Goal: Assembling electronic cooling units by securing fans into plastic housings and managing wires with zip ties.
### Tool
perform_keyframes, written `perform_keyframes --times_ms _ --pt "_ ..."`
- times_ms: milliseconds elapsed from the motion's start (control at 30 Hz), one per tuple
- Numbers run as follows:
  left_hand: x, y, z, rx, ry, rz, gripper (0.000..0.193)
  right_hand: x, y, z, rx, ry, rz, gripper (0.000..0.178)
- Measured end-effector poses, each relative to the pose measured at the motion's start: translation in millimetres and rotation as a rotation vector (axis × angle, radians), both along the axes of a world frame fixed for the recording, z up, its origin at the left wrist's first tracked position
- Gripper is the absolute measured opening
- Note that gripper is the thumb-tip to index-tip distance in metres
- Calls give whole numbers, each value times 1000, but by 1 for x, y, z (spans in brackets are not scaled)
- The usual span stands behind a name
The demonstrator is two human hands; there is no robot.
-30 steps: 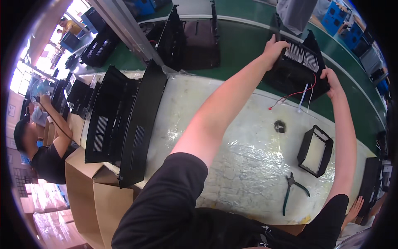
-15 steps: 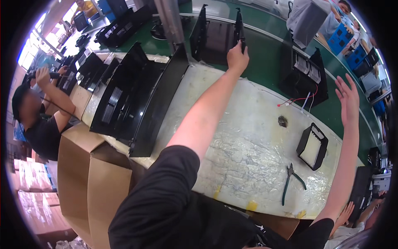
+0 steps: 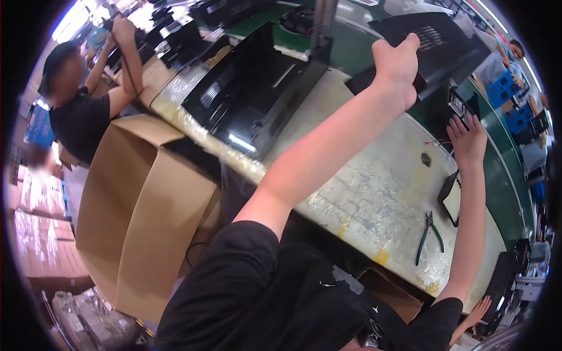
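My left hand (image 3: 397, 67) grips the edge of a black plastic housing (image 3: 462, 55) with vent slots, held up tilted over the far right of the bench. My right hand (image 3: 468, 142) has its fingers stretched out and holds nothing. It is beside a black unit (image 3: 464, 104) with pale fins, which the hand and raised housing partly hide. A thin red wire (image 3: 436, 142) trails from the unit. Near my right forearm is a black frame with a pale inner panel (image 3: 452, 200), partly covered by the arm. Green-handled cutting pliers (image 3: 429, 237) lie nearer me.
Another glossy black housing (image 3: 246, 96) lies on the left of the film-covered bench (image 3: 357, 196). A metal post (image 3: 324, 26) stands behind it. An open cardboard box (image 3: 158, 228) is at left front. A co-worker (image 3: 79, 96) is at far left; a green conveyor (image 3: 509, 181) runs along the right.
My left hand has lifted the housing off the conveyor and moved it right. My right hand has come down toward the finned unit. The view has turned too.
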State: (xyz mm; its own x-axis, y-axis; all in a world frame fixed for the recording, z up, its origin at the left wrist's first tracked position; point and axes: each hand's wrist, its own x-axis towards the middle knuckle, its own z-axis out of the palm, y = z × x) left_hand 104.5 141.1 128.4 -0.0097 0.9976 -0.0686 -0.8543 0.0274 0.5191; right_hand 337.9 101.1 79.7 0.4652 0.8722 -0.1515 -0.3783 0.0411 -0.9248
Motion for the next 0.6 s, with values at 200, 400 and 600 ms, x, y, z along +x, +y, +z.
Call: perform_keyframes --times_ms 200,400,600 --pt "-137 -110 12 78 -279 -346 23 -61 8 -15 311 94 25 72" --pt "-256 -109 -48 129 -424 -457 27 -135 21 -35 288 228 349 60" --pt "-314 -100 -97 100 -566 -406 28 -204 57 -23 110 -55 438 59"
